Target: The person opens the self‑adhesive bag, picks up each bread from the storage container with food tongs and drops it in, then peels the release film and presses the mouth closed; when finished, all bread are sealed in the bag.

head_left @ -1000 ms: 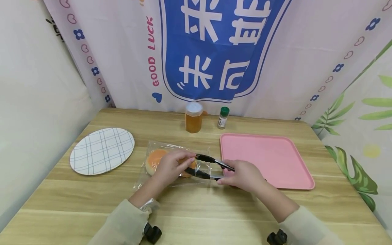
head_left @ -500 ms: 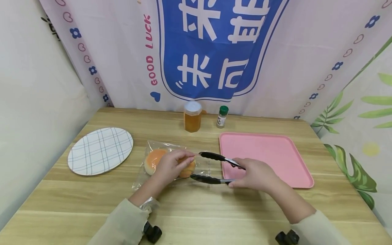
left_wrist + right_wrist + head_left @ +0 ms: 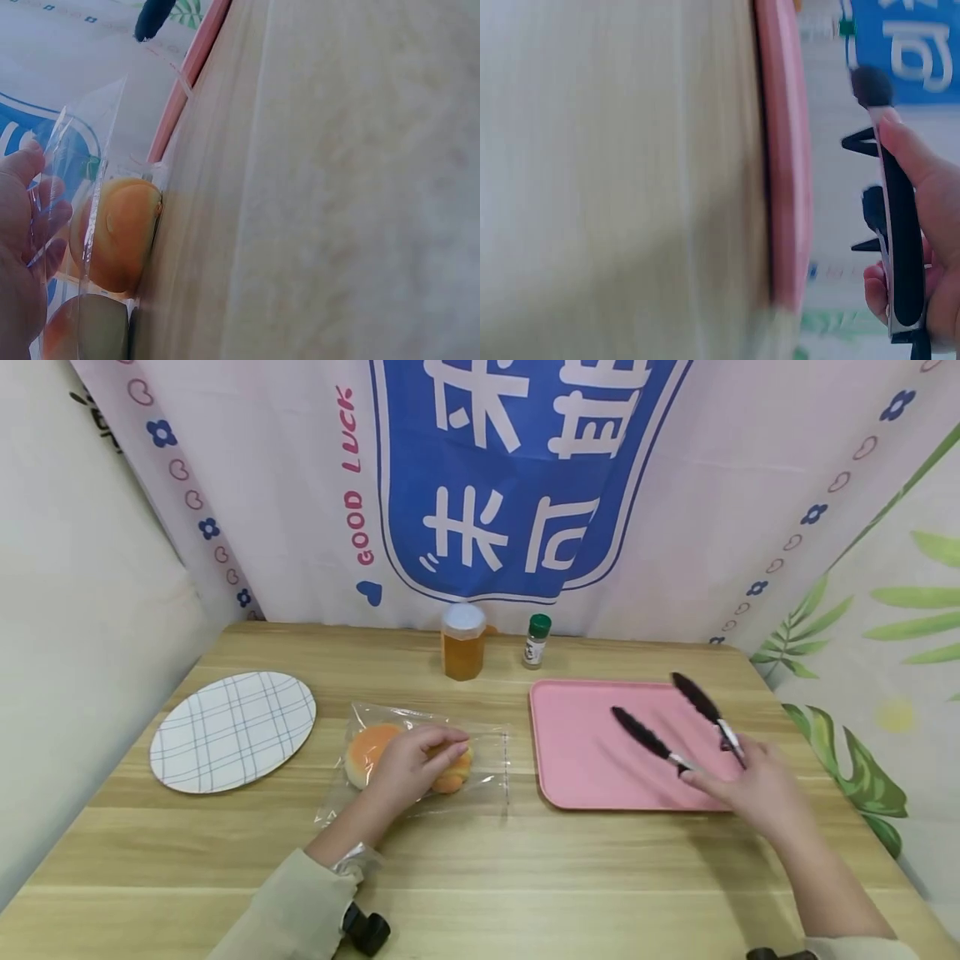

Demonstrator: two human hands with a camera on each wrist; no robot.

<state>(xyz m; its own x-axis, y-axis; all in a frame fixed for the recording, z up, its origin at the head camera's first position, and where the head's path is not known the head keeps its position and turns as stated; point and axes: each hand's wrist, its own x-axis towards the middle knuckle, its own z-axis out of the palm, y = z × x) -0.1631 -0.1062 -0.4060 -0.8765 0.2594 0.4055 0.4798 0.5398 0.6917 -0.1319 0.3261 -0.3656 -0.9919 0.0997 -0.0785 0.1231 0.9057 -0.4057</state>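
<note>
My right hand (image 3: 761, 781) grips a pair of tongs (image 3: 647, 735) with black tips, its two arms spread apart over the pink tray (image 3: 555, 777). In the right wrist view, the fingers and thumb wrap the black handle (image 3: 906, 247). On the left, my left hand (image 3: 411, 764) rests over a clear plastic bag (image 3: 487, 777), fingers loosely bent. Inside the bag are a round golden bun (image 3: 367, 750) and a second orange-brown bun (image 3: 448, 782), partly hidden by the fingers. The left wrist view shows these fingers (image 3: 49, 217) through the film, beside the bun (image 3: 124, 232).
A white checked plate (image 3: 232, 731) lies at the left. Toward the back stand a jar of amber liquid (image 3: 463, 647) and a small green-capped shaker (image 3: 536, 643). A printed cloth (image 3: 300, 510) hangs behind the wooden table (image 3: 525, 877).
The tongs have sprung apart and moved right with my right hand, from beside the left fingers to above the pink tray. My left hand has stayed over the bag.
</note>
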